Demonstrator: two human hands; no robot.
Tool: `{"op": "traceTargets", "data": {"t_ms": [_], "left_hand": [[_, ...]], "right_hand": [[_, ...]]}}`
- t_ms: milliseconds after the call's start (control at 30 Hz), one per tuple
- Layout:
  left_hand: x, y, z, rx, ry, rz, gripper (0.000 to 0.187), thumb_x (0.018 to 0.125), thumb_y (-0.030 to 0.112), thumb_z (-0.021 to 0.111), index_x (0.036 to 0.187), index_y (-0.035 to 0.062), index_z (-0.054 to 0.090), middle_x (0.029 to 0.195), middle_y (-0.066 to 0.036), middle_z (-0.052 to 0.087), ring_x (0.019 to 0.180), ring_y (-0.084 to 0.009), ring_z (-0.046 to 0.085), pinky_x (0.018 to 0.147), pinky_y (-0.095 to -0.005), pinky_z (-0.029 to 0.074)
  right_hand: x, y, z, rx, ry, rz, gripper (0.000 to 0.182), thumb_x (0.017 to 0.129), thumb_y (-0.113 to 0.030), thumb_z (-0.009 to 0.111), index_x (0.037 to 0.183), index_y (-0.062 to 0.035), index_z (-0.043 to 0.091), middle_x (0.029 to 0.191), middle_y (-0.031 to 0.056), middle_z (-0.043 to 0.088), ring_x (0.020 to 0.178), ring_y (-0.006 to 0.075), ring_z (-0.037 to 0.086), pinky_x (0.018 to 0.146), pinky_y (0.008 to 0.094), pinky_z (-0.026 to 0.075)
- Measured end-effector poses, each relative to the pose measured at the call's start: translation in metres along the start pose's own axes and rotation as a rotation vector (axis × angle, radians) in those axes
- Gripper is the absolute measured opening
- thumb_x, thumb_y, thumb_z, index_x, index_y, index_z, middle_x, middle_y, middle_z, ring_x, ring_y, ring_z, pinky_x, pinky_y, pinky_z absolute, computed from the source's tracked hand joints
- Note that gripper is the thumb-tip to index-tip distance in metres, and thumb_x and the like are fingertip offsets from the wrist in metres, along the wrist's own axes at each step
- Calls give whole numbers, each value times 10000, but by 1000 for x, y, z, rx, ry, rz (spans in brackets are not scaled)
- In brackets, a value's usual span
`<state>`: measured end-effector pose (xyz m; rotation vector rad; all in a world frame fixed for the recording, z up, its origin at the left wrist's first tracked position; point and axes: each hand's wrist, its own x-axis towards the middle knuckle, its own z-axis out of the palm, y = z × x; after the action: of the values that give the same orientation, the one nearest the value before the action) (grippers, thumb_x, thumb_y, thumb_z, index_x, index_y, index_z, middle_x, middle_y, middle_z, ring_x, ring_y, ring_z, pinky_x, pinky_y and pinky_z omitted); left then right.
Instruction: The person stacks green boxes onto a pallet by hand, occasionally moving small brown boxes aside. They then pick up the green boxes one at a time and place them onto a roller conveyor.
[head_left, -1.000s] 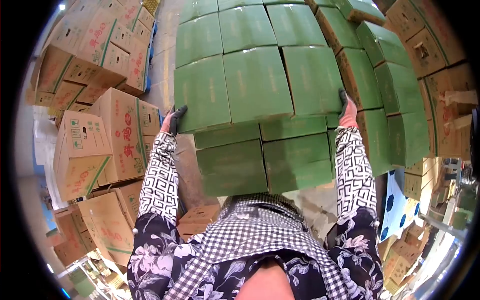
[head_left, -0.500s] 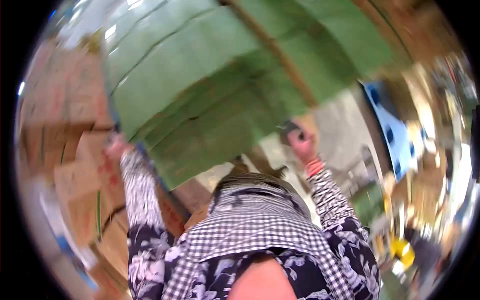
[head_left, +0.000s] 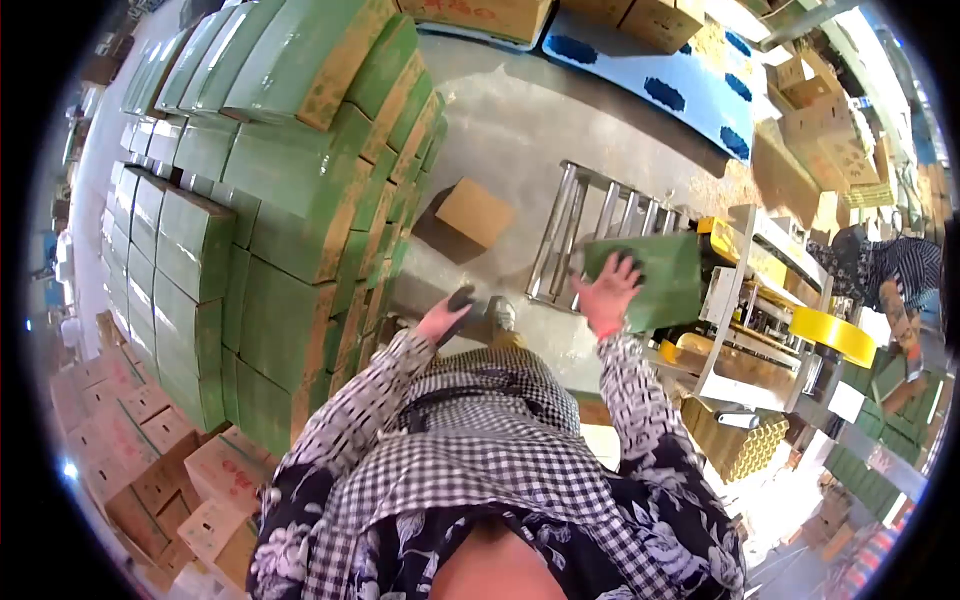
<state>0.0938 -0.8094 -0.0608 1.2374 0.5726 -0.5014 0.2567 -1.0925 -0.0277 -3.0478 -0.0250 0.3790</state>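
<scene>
My right hand (head_left: 610, 292) is open, its fingers spread over the near left part of a green carton (head_left: 665, 280). That carton lies at the end of a metal roller conveyor (head_left: 600, 210), beside the yellow-and-grey machine. Out in front of my waist is my left hand (head_left: 447, 314), with nothing in it and its dark-covered fingertips apart. To its left rises a tall stack of green cartons (head_left: 280, 260). A small brown carton (head_left: 475, 213) sits on the floor ahead, between the stack and the rollers.
A taping machine with a yellow tape roll (head_left: 832, 335) stands at the right. Behind it a co-worker in a striped top (head_left: 905, 265) reaches an arm forward. Blue pallets (head_left: 650, 85) lie at the far side, and brown cartons (head_left: 225, 465) are piled at lower left.
The view has swung from the green carton stack toward the conveyor and machine. My hands, earlier wide apart near the stack, are closer together, the right one now at the green carton.
</scene>
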Motion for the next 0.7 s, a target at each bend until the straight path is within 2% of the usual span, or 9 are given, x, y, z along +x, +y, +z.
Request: {"op": "traceTargets", "data": {"t_ms": [67, 100, 233, 300, 367, 400, 500, 633, 700], "left_hand": [[16, 18, 23, -109, 26, -231, 559, 916, 298, 557, 1384, 68, 356, 1192, -87, 566, 1014, -183, 563, 818, -265, 460], [24, 23, 34, -117, 65, -300, 588, 915, 331, 555, 1393, 65, 338, 1200, -88, 557, 1007, -176, 560, 807, -253, 457], [39, 25, 56, 129, 99, -48, 741, 818, 356, 660, 1376, 17, 309, 1250, -167, 509, 1120, -234, 505, 912, -310, 422], [47, 14, 55, 219, 65, 54, 873, 735, 405, 728, 1383, 25, 284, 1279, -184, 488, 1160, -263, 485, 953, -326, 404], [40, 23, 62, 141, 84, 74, 877, 696, 383, 769, 1360, 29, 318, 1259, -181, 501, 1161, -263, 483, 973, -340, 390], [38, 28, 68, 148, 107, 55, 878, 683, 376, 781, 1350, 29, 327, 1251, -179, 507, 1155, -265, 487, 975, -341, 388], [39, 36, 81, 199, 198, 59, 864, 631, 383, 820, 1284, 23, 383, 1205, -166, 535, 1127, -269, 506, 976, -342, 386], [35, 37, 79, 540, 200, -105, 1196, 608, 567, 759, 1437, 19, 94, 1286, -297, 439, 1197, -364, 460, 991, -377, 393], [2, 33, 66, 418, 224, -21, 1147, 607, 481, 801, 1427, 1, 160, 1344, -257, 406, 1246, -331, 420, 1030, -353, 350]], "right_hand": [[-45, -6, -9, 458, 50, -276, 871, 681, -474, 707, 1354, -36, 370, 1368, 245, 375, 1272, 412, 341, 1056, 502, 246], [-60, -8, -20, 542, 80, -188, 861, 670, -402, 737, 1350, -21, 370, 1356, 247, 386, 1262, 394, 360, 1049, 466, 277], [-81, 12, -10, 651, 266, 312, 756, 717, -210, 741, 1311, 64, 364, 1236, 227, 488, 1142, 334, 478, 997, 394, 359], [-78, 46, 36, 1496, -241, 584, 640, 795, -223, 696, 1326, -26, 399, 1145, 150, 554, 1026, 246, 547, 896, 352, 428], [-74, 55, 89, 1876, -603, 704, 528, 826, -198, 673, 1295, -95, 451, 1070, 66, 588, 918, 192, 570, 768, 326, 475], [-79, 48, 92, 1407, -309, 417, 459, 834, -165, 655, 1250, -88, 477, 1067, 50, 595, 889, 189, 581, 740, 327, 484], [-87, 57, 74, 1818, -458, 478, 422, 850, -102, 603, 1253, -124, 481, 1094, 56, 610, 914, 214, 612, 751, 370, 505], [-93, 55, 32, 1883, -635, 481, 373, 882, -138, 572, 1248, -137, 496, 1079, 24, 619, 879, 199, 614, 744, 384, 518], [-107, 34, 20, 1904, -706, 438, 378, 881, -127, 575, 1249, -100, 497, 1065, 36, 618, 883, 193, 608, 754, 371, 519]]}}
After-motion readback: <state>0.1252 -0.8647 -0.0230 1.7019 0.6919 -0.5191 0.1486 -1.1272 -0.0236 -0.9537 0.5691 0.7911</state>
